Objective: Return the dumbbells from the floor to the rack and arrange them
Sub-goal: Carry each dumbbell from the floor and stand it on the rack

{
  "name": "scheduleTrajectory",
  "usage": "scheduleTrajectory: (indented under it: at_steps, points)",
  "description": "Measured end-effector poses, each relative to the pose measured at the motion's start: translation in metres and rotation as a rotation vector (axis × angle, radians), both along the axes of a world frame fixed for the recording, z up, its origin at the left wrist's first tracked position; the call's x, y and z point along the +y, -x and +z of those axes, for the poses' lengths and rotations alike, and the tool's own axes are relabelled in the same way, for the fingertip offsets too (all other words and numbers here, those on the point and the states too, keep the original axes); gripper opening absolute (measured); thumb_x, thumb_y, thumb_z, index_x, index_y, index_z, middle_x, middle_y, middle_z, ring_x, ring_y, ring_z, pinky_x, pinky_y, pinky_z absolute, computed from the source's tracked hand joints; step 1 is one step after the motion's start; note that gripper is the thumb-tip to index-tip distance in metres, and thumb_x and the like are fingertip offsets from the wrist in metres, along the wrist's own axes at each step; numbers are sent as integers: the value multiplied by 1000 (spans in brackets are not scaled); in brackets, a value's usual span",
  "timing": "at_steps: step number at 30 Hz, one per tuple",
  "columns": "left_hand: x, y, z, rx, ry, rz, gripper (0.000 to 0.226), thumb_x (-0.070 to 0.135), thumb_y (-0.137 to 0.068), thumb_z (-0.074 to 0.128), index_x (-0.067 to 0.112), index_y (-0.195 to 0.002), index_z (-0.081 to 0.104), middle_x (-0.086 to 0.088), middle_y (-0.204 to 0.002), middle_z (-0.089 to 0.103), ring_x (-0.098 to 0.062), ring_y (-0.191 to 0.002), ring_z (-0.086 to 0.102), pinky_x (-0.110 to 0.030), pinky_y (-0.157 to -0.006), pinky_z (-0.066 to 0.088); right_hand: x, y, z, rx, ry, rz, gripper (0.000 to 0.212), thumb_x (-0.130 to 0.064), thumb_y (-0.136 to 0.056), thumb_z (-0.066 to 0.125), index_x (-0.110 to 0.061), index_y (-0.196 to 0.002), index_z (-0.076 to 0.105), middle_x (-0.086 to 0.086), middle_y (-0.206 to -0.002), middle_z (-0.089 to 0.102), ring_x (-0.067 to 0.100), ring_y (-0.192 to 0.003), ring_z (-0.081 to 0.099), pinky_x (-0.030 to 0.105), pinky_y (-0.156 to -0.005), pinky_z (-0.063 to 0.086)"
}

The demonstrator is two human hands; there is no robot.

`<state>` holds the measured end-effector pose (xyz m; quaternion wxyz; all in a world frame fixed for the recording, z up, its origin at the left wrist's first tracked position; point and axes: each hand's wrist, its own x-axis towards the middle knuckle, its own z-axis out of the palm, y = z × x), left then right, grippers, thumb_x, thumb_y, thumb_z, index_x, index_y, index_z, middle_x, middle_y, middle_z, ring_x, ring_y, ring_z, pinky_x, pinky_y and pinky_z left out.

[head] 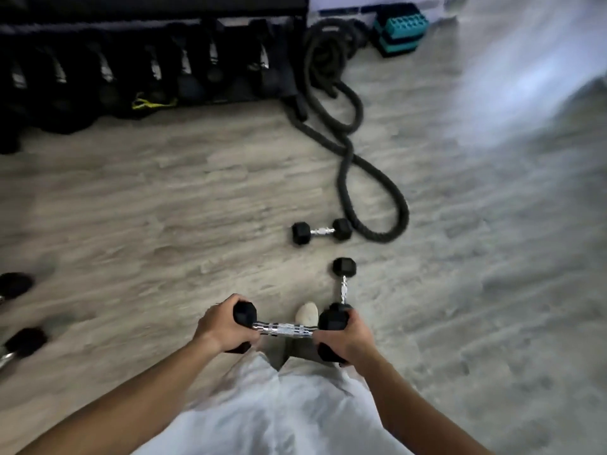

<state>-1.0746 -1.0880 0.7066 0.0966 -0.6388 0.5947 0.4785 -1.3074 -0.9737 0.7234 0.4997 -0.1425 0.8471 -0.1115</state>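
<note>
Hands: left hand [226, 326] and right hand [345, 333] each clamp a head of one hex dumbbell [284, 328], held level above the floor [197, 192]; best carried level toward the far-left rack [147, 60].

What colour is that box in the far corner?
Teal and black, seen in the head view, though blurred.

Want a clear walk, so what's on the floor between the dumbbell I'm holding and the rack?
Head view: two small dumbbells lie just ahead, then bare floor up to the rack. The rope runs alongside on the right.
</note>
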Motion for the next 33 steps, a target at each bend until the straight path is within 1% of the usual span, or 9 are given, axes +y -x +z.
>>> scheduleTrajectory:
  at_steps: [4, 7, 9, 17, 21, 23, 25, 29, 33]
  points:
    - [-78, -11, -2, -3, -17, 162, 70, 39, -35, 81, 45, -101, 59, 12, -99, 67, -15, -91, 63, -24, -67, 49, -117, 6, -11, 24, 4, 180, 78, -50, -39, 84, -33, -110, 55, -10, -92, 64, 13, -86, 67, 39, -78, 64]
    - [-143, -14, -3, -11, -14, 274, 68, 37, -38, 84, 44, -100, 57, 12, -97, 64, -17, -93, 62, -24, -66, 49, -210, 9, -17, 22, 24, 317, 83, -49, -45, 87, -30, -120, 57, -10, -92, 63, 12, -86, 64, 30, -78, 58]
    - [-183, -17, 0, -18, -4, 349, 68, 37, -36, 84, 43, -99, 58, 14, -93, 64, -17, -92, 62, -25, -68, 51, -269, 10, -17, 28, 26, 422, 82, -48, -51, 88, -25, -124, 57, -4, -101, 68, 19, -98, 66, 32, -84, 59]
    - [-338, -56, 14, -11, 39, 600, 73, 40, -37, 83, 42, -106, 60, 8, -102, 69, -16, -94, 64, -24, -72, 51, -491, -31, -7, 22, 42, 648, 78, -46, -51, 86, -29, -121, 57, 3, -105, 72, 25, -98, 70, 42, -80, 64]
    - [-418, -103, -2, -6, -10, 666, 80, 36, -38, 86, 38, -114, 62, 5, -109, 68, -19, -101, 63, -25, -77, 52, -591, -85, -17, 2, 24, 770, 73, -43, -43, 82, -14, -108, 68, 16, -93, 75, 31, -78, 71, 46, -54, 62]
    - [-458, -134, -9, -11, -27, 690, 78, 35, -39, 87, 39, -113, 63, 5, -109, 69, -19, -103, 64, -26, -78, 53, -638, -117, -22, 28, -3, 787, 72, -43, -40, 81, -21, -107, 65, 12, -95, 76, 27, -72, 68, 33, -43, 55]
    - [-495, -163, -9, -9, -33, 721, 72, 35, -41, 86, 39, -108, 62, 5, -106, 70, -19, -100, 64, -26, -76, 54, -681, -147, -20, 26, -4, 811, 74, -44, -41, 83, -23, -110, 63, 10, -98, 76, 26, -72, 66, 29, -46, 52]
    - [-569, -221, 4, 3, -44, 785, 62, 34, -44, 84, 39, -101, 60, 6, -98, 69, -17, -94, 64, -27, -69, 55, -765, -208, -8, 42, 45, 874, 79, -47, -49, 88, -27, -119, 56, 0, -105, 71, 22, -96, 68, 31, -75, 58]
    - [-648, -270, 20, 0, -40, 807, 65, 32, -44, 85, 39, -103, 60, 5, -99, 69, -19, -94, 65, -26, -63, 54, -846, -254, 7, 28, 81, 884, 77, -53, -49, 86, -31, -116, 56, -3, -103, 67, 19, -93, 65, 32, -72, 61]
